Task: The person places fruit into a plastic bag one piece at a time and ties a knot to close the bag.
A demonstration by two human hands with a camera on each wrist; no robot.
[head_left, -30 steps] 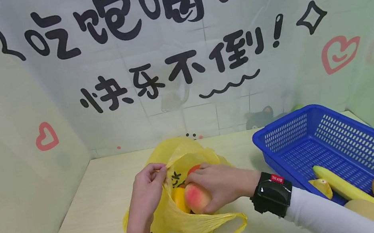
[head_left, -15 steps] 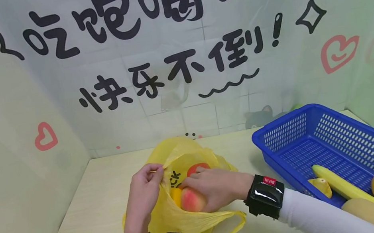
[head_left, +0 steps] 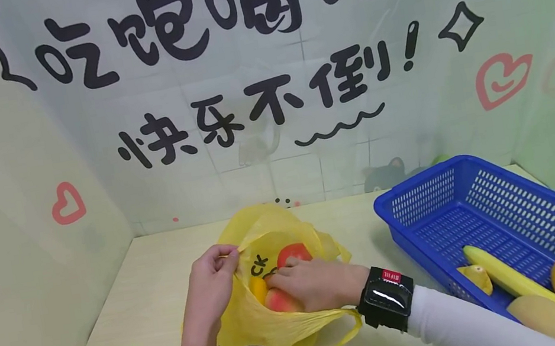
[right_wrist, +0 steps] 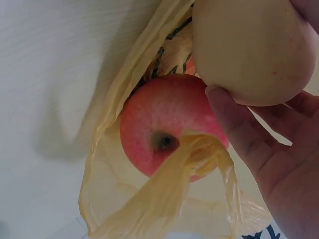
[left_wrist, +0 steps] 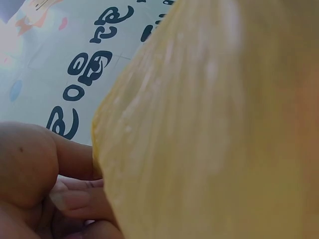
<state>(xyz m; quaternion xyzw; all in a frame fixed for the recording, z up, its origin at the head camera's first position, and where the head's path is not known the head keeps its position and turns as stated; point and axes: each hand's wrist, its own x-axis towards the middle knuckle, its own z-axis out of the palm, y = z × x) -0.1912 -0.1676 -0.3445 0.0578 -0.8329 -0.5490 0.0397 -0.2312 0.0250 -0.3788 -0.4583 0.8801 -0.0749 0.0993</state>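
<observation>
Head view: left grip (head_left: 212, 281) pinches one bag (head_left: 267, 339), right grip (head_left: 315, 282) holds one peach (head_left: 281, 302) inside, near one apple (head_left: 293, 252) and one yellow fruit (head_left: 258, 289); one basket (head_left: 479, 226) right of the bag.

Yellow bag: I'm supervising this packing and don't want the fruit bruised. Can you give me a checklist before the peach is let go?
1. Left hand grips the rim of the yellow bag: ok, finger and thumb pinch it.
2. Right hand has hold of the peach: ok, fingers are round it in the right wrist view.
3. Peach within the bag's mouth: ok.
4. Peach supported from below: cannot tell, its underside is hidden.
5. Red apple clear of loose plastic: not ok, a strip of the bag crosses in front of it.
6. Blue basket clear of the bag: ok, table shows between them.
</observation>
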